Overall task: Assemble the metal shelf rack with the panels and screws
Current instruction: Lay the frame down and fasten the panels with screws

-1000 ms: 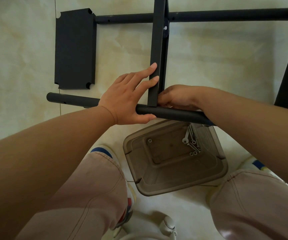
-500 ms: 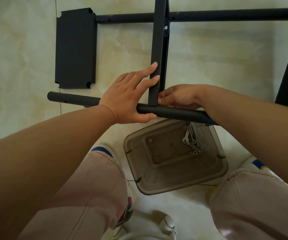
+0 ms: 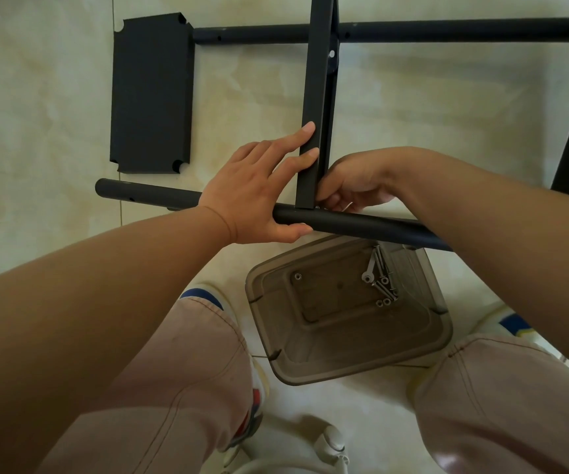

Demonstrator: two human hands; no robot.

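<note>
Here the near tube (image 3: 361, 225) served as landmark: a black round tube lying across the tiled floor (image 3: 36, 97), just in front of the person's knees. An upright-standing panel (image 3: 315, 97), seen edge-on as a narrow black bar, met this tube at a right angle and ran away from it to a second, far tube (image 3: 447, 30).

Left hand (image 3: 252, 196): mostly spread. Index and middle fingers straight, tips pressed flat against the panel's left face just beyond the near tube; thumb hooked under the tube's near side, palm lying over the tube. A bracing hold, not a fist.

Right hand (image 3: 351, 186): fingers curled tight at the joint where panel met near tube, on the panel's right side. Whatever they pinched was hidden; cannot tell if they held a screw.

Left of the panel and beyond the near tube, a loose flat panel (image 3: 151, 94) with notched corners lay on the floor.

On the near side of the tube, touching or just under it, a translucent brown tray (image 3: 310, 350) held loose screws (image 3: 380, 278) in its far right corner.
</note>
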